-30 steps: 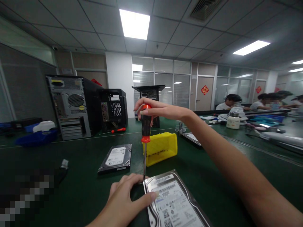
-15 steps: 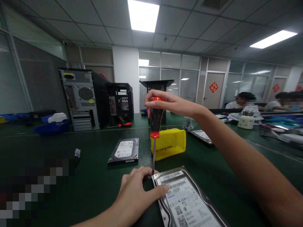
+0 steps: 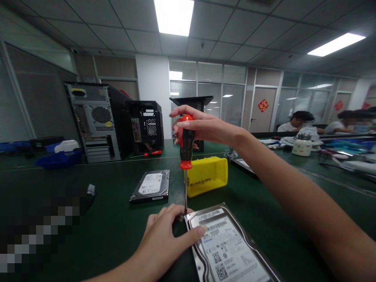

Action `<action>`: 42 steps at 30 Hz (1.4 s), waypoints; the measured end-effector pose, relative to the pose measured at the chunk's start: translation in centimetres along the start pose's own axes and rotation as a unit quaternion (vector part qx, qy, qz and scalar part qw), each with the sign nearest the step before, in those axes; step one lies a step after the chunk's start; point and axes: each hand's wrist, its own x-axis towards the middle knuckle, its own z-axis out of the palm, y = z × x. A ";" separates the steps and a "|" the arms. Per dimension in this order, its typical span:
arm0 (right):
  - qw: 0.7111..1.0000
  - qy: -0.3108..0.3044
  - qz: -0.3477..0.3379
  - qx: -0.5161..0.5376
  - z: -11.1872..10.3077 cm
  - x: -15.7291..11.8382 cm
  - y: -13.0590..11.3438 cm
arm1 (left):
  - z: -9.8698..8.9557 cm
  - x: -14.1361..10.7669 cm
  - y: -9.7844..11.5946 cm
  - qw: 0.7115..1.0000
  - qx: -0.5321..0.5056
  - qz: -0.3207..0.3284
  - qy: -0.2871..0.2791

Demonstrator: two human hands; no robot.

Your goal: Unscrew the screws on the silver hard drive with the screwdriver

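Note:
A hard drive [image 3: 232, 250] with a white label lies label up at the bottom of the view. My left hand [image 3: 167, 235] grips its near-left side, thumb on the label and fingers at the upper left corner. My right hand [image 3: 202, 123] has its fingers around the top of a red and black screwdriver [image 3: 186, 147]. The screwdriver stands upright, its tip at the drive's upper left corner; the exact contact point is too small to make out. Behind it, a yellow bin [image 3: 208, 178] lies on its side with small dark bits inside.
A second hard drive [image 3: 151, 185] lies left of the bin. Computer cases [image 3: 94, 121] stand at the back left, near a blue tray [image 3: 58, 158] and another red screwdriver [image 3: 154, 153]. A jar [image 3: 302, 145] is at the right; people sit beyond.
The whole view has shifted slightly. Some fingers of my right hand have loosened and spread around the screwdriver handle. My left hand stays on the drive.

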 end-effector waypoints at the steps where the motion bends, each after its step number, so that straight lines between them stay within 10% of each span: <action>1: 1.000 0.001 0.001 0.011 0.1 0.0 0.1 | 0.0 0.0 0.0 1.000 0.003 0.000 -0.002; 42: 0.998 0.047 0.013 0.038 0.8 -0.2 -0.8 | 0.4 -0.6 0.4 1.000 0.020 0.010 0.010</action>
